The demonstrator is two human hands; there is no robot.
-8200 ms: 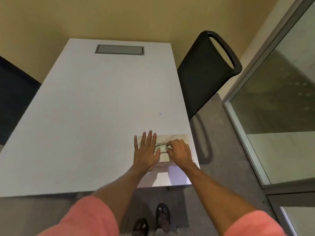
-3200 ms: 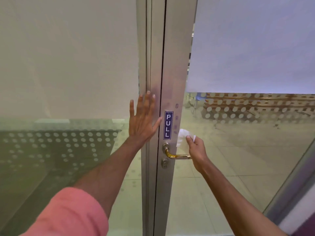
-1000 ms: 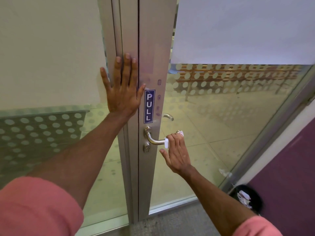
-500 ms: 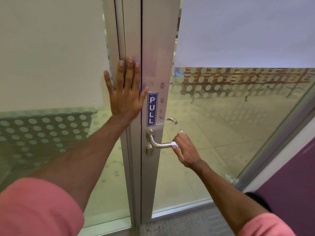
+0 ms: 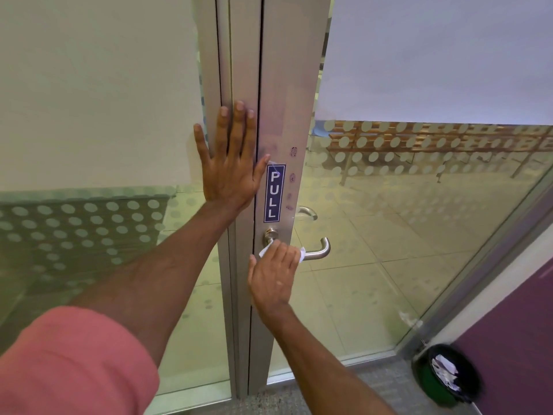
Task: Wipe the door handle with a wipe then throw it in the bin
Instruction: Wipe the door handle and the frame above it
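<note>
A silver lever door handle (image 5: pixel 318 251) sticks out to the right from the metal door frame (image 5: pixel 279 85), below a blue PULL sticker (image 5: pixel 274 193). My right hand (image 5: pixel 273 277) is closed around the handle's inner part near the frame, holding a white wipe (image 5: pixel 301 253) whose edges show on both sides of my fingers. The handle's outer end is bare. My left hand (image 5: pixel 232 163) lies flat, fingers spread, against the frame above and left of the handle. A black bin (image 5: pixel 449 375) with crumpled paper inside stands on the floor at the lower right.
Frosted, dotted glass panels (image 5: pixel 419 205) flank the frame on both sides. A second handle (image 5: pixel 306 211) shows through the glass on the door's far side. A purple wall (image 5: pixel 514 324) rises at the right, beside the bin. Grey carpet covers the floor at the bottom.
My right hand slid the wipe left along the handle, from its outer end to near the frame. The left hand stays pressed on the frame.
</note>
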